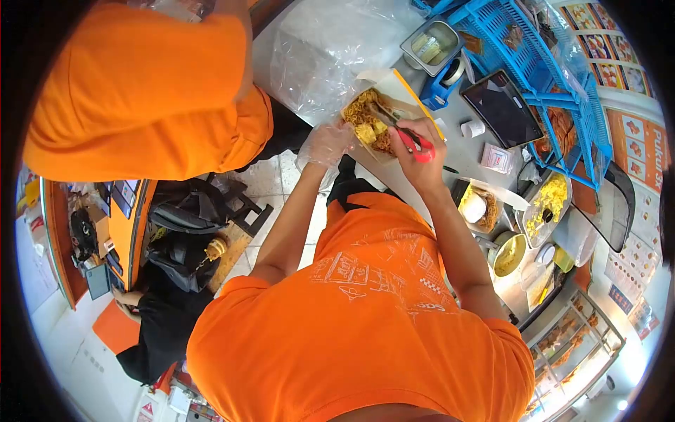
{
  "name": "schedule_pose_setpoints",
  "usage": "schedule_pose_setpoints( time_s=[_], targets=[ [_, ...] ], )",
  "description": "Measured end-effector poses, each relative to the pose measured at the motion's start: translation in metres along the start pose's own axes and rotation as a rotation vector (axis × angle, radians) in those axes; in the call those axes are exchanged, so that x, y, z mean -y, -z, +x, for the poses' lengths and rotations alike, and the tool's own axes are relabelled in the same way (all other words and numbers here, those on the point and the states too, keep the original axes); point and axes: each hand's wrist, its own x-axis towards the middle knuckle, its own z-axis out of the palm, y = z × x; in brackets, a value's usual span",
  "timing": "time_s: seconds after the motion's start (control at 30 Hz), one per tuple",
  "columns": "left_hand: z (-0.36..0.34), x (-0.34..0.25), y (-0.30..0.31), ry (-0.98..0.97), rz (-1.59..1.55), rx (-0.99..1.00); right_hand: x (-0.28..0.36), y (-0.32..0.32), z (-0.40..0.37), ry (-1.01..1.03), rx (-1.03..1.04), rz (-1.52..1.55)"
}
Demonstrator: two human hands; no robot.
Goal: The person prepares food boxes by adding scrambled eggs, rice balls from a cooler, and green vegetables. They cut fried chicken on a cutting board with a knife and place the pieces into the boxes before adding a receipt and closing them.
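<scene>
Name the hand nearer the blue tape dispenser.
Right: the right hand grips red handles below the dispenser; the left hand is farther, at the left edge of the food box.

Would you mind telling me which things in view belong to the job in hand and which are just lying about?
In use:
- open food box, gloved left hand at its edge
- red-handled tool, in the right hand

Seemingly just lying about:
- tablet
- blue tape dispenser
- dark backpack
</scene>
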Motion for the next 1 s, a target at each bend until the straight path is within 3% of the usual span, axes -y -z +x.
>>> schedule_pose_setpoints(
  time_s=[0.03, 0.07, 0.13, 0.17, 0.23, 0.27, 0.33, 0.47, 0.53, 0.57, 0.63, 0.7, 0.73, 0.83, 1.0],
  targets=[
    [-0.004, -0.006, 0.002, 0.164, -0.199, 0.009, 0.009, 0.003, -0.002, -0.012, -0.004, 0.033],
    [0.002, 0.012, -0.001, 0.168, -0.197, 0.009, 0.015, 0.005, -0.006, -0.015, -0.003, 0.036],
    [0.011, 0.045, -0.007, -0.387, -0.026, -0.062, 0.025, 0.009, -0.014, 0.106, 0.046, -0.011],
    [0.011, 0.044, -0.009, -0.385, -0.028, -0.061, 0.025, 0.009, -0.017, 0.103, 0.134, -0.035],
    [-0.008, -0.011, 0.010, 0.209, -0.365, 0.020, 0.023, 0.008, -0.027, 0.057, 0.133, -0.020],
    [-0.001, 0.003, 0.005, 0.206, -0.363, 0.019, 0.021, 0.007, -0.029, 0.017, 0.132, -0.001],
    [0.013, 0.050, -0.008, -0.175, -0.171, -0.024, 0.023, 0.010, -0.025, -0.027, 0.069, 0.039],
    [0.008, 0.035, -0.002, -0.284, -0.083, -0.046, 0.003, -0.004, -0.022, -0.163, 0.007, 0.103],
    [-0.017, -0.031, 0.017, 0.313, -0.534, -0.034, -0.006, -0.004, -0.015, -0.076, -0.012, 0.053],
    [-0.015, -0.025, 0.016, 0.310, -0.531, -0.033, -0.006, -0.003, -0.012, -0.082, -0.004, 0.037],
    [-0.017, -0.012, 0.017, 0.048, -0.392, -0.003, 0.000, 0.002, -0.011, -0.095, 0.005, 0.024],
    [-0.018, -0.016, 0.018, 0.116, -0.500, -0.021, 0.009, 0.011, -0.012, 0.142, -0.055, -0.065],
    [-0.020, -0.020, 0.020, 0.183, -0.607, -0.037, 0.013, 0.012, -0.013, 0.141, -0.052, -0.064],
    [-0.018, -0.019, 0.019, 0.184, -0.590, -0.056, 0.022, 0.010, -0.019, 0.079, 0.231, -0.087],
    [-0.014, -0.023, 0.022, 0.245, -0.574, -0.029, 0.025, 0.016, -0.031, -0.042, 0.063, 0.013]
  ],
)
